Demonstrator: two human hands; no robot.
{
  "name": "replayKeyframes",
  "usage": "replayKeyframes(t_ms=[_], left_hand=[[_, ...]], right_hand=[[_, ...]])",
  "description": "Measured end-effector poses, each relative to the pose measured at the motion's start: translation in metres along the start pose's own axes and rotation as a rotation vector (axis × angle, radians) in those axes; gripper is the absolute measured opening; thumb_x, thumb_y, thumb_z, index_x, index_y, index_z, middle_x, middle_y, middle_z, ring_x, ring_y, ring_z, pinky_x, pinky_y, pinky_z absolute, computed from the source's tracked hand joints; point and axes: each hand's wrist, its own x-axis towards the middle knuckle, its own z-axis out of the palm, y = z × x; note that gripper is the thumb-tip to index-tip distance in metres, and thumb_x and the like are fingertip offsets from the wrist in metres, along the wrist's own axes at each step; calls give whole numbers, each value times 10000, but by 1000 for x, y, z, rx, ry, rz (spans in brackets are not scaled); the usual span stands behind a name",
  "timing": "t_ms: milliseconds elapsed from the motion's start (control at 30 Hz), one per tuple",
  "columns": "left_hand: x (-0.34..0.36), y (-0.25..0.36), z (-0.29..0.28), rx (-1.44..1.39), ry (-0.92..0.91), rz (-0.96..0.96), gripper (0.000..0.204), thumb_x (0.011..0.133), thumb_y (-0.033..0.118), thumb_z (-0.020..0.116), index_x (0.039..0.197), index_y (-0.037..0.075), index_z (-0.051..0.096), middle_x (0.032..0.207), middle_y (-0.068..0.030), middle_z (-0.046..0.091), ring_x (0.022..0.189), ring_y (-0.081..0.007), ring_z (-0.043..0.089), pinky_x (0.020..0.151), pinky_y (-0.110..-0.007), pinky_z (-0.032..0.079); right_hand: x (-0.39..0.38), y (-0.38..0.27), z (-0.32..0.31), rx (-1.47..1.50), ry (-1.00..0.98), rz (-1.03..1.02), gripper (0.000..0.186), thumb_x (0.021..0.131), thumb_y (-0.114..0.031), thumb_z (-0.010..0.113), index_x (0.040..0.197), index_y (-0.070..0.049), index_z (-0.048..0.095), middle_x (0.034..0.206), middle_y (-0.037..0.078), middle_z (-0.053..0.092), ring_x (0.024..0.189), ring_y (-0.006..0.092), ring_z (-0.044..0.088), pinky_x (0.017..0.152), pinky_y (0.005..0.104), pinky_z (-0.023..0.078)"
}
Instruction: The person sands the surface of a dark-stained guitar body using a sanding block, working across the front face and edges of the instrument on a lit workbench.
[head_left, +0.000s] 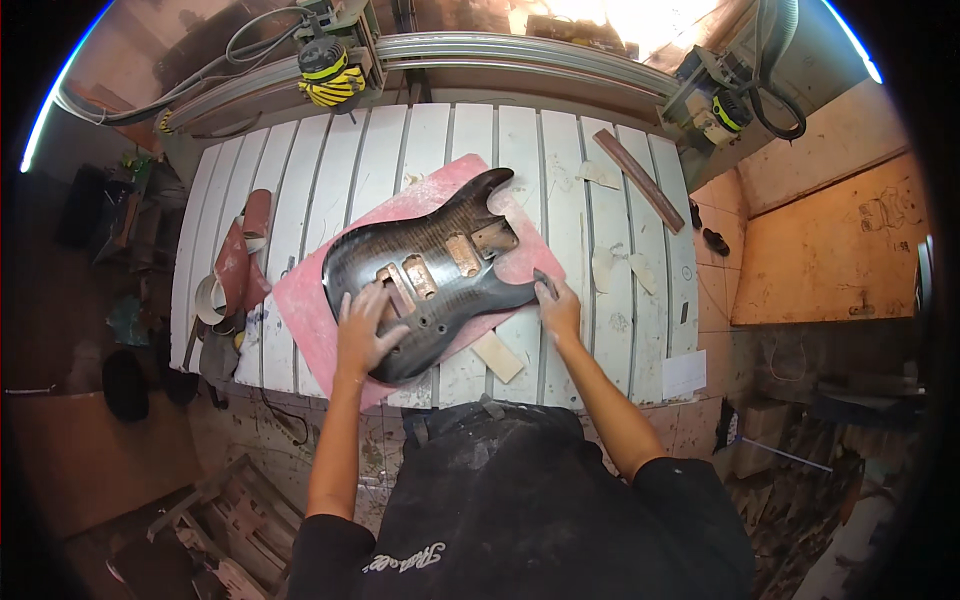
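A dark, brown-tinted electric guitar body [385, 245] with several routed cavities lies face up on a pink sheet [302, 290]. My left hand [365, 325] rests on the body beside the cavities, its fingers spread. At the tip of the body's right-hand horn, my right hand [558, 308] is closed, thumb and fingers pressed together. A small dark piece shows at those fingertips; I cannot tell whether it is separate or part of the horn. Partly under the body's near edge sits a pale flat wooden block [497, 357].
The white slatted table [477, 135] carries reddish abrasive rolls [257, 213] at left, a long brown strip [640, 182] at right, pale scraps [603, 268] and a white paper [684, 376]. Behind it, a metal rail [530, 47] holds machine heads. An orange-brown board [830, 250] stands at right.
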Motion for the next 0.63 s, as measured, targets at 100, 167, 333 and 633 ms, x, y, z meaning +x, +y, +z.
replayKeyframes(t_ms=[100, 167, 333, 633], left_hand=[[-1, -1, 0, -58, 36, -78, 655, 958, 430, 685, 1467, 33, 570, 1563, -180, 532, 1513, -369, 410, 1261, -564, 240], [-1, 15, 12, -16, 200, -186, 673, 975, 444, 658, 1506, 48, 538, 1586, -205, 497, 1521, -379, 394, 1254, -599, 229], [-9, 103, 40, 198, 113, -204, 924, 952, 580, 630, 1610, -9, 356, 1686, -254, 308, 1594, -387, 232, 1269, -633, 124], [15, 180, 121, 42, -269, 540, 980, 911, 690, 617, 1603, 37, 384, 1716, -160, 290, 1600, -377, 203, 1284, -601, 138]], right_hand=[[-47, -14, 1, 41, -79, 175, 389, 955, -221, 716, 1325, -97, 723, 1109, 186, 771, 1040, 233, 740, 914, 358, 545], [-67, -16, -2, 87, -158, 133, 398, 970, -185, 697, 1346, -52, 702, 1050, 129, 767, 905, 197, 712, 846, 335, 550], [-73, -26, -32, 277, -298, 282, 399, 994, -157, 679, 1364, -6, 681, 997, 45, 732, 660, 120, 626, 640, 283, 536], [-50, -29, -36, 461, -165, 323, 401, 1021, -186, 666, 1393, -38, 661, 1033, 51, 727, 625, 88, 594, 616, 248, 521]])
